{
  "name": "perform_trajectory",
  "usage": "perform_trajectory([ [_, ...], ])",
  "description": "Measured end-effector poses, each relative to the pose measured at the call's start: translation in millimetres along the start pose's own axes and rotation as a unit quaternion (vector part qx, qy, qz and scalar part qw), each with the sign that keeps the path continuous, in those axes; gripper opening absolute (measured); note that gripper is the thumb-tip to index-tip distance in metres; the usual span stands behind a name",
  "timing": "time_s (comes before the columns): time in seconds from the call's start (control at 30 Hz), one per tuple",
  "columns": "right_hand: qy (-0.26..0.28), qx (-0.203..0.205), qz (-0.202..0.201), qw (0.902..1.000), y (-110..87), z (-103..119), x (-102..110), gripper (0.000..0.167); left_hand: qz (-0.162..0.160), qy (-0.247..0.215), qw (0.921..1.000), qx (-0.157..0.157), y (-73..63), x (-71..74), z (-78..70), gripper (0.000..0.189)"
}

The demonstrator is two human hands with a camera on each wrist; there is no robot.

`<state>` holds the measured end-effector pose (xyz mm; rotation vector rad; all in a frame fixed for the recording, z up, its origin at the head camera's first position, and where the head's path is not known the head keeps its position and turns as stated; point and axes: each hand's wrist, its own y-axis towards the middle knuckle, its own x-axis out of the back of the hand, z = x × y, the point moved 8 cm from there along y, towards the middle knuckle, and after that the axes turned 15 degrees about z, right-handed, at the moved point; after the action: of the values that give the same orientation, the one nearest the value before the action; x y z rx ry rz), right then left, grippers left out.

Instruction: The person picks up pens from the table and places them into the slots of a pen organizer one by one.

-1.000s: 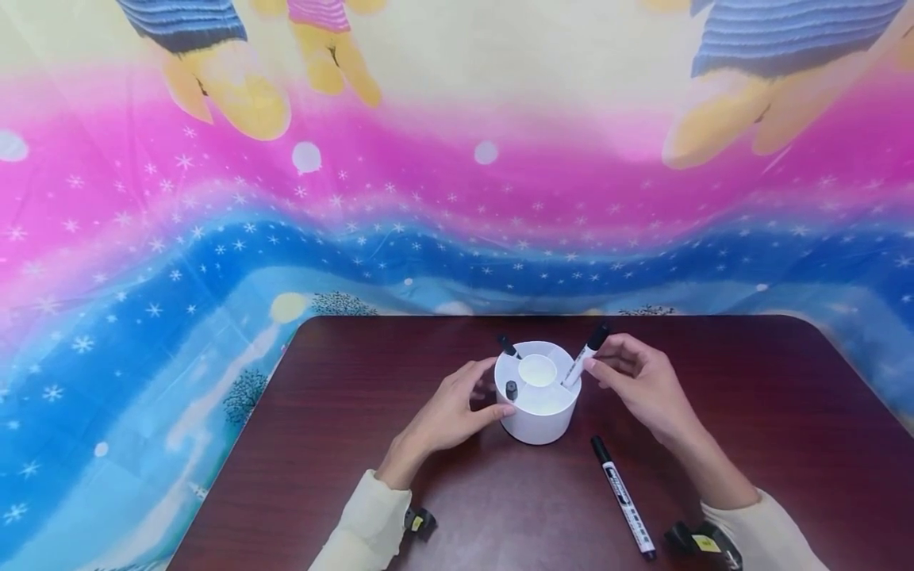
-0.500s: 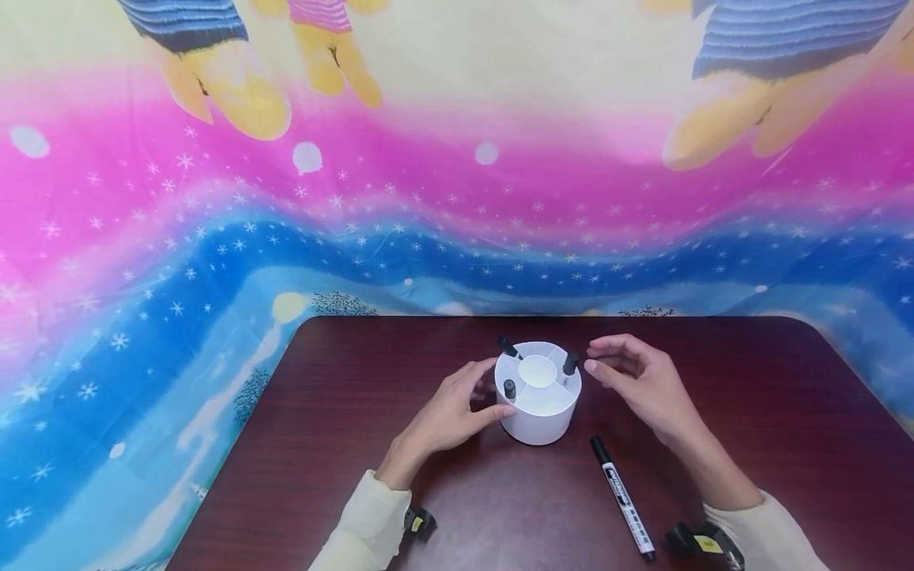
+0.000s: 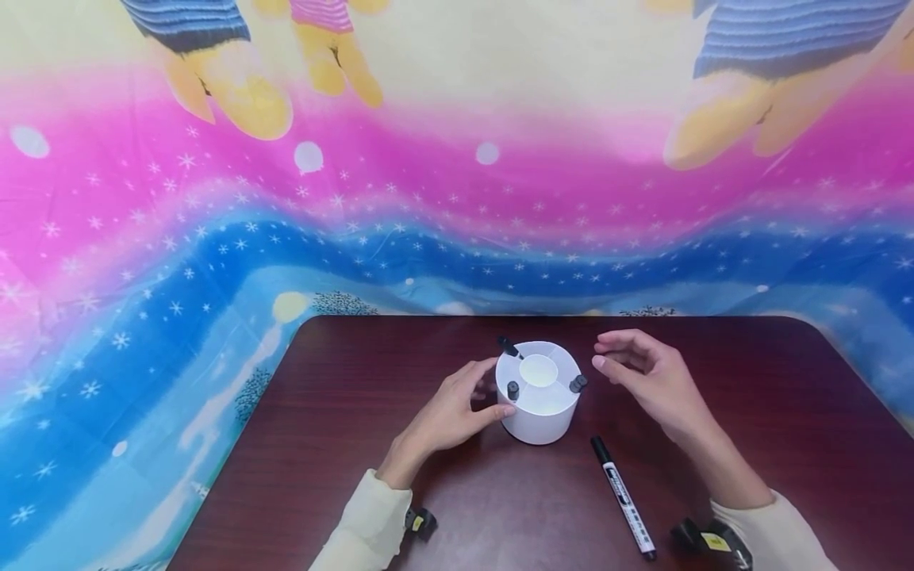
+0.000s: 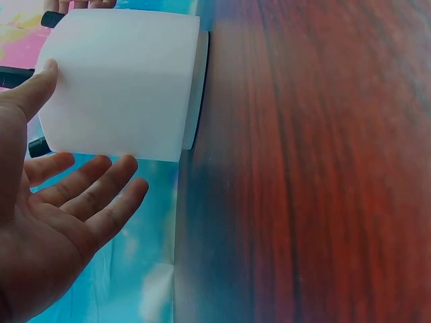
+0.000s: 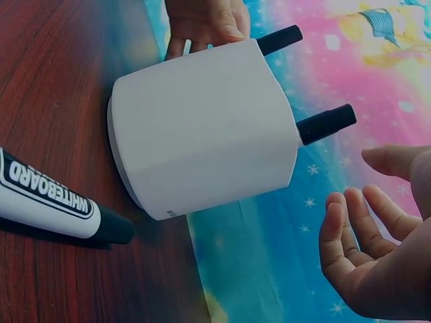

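A white round pen holder point(image 3: 539, 426) stands on the table, with a ring of compartments round a central cup. My left hand point(image 3: 446, 411) rests against its left side. In the left wrist view the thumb point(image 4: 42, 87) touches the wall, and the spread fingers lie along the other side. Three black-capped markers stand in it: one cap point(image 3: 508, 346) at the back left, one cap point(image 3: 512, 389) at the front left, another cap point(image 3: 577, 384) leaning on the right rim. My right hand point(image 3: 657, 388) hovers right of the holder, fingers loosely bent, holding nothing.
A whiteboard marker point(image 3: 623, 498), white with a black cap, lies on the dark red wooden table point(image 3: 321, 444) in front of the right hand. Behind the table hangs a colourful printed cloth point(image 3: 443, 214). Both wrists carry small black cameras.
The marker in my right hand has dropped into the holder's right compartment and now leans on the right rim. The right hand has let go and moved slightly right. The left hand stays put.
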<state>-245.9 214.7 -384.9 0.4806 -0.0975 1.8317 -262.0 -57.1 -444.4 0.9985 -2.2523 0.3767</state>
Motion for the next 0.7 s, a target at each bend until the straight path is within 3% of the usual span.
perform_trajectory([
  [0.23, -0.002, -0.003, -0.005, 1.0000, -4.0, -2, 6, 0.030, 0.003, 0.003, 1.0000, 0.006, 0.0, 0.1, 0.7, 0.077],
  [0.5, -0.020, -0.017, -0.010, 0.9996, -14.0, -9, 18, 0.030, -0.016, -0.027, 0.9994, -0.013, -3.6, 10.9, 1.2, 0.064],
  [0.7, -0.031, -0.016, -0.010, 0.9993, -18.6, -12, 23, 0.030, -0.018, -0.032, 0.9992, -0.012, -3.7, 12.4, 2.9, 0.071],
])
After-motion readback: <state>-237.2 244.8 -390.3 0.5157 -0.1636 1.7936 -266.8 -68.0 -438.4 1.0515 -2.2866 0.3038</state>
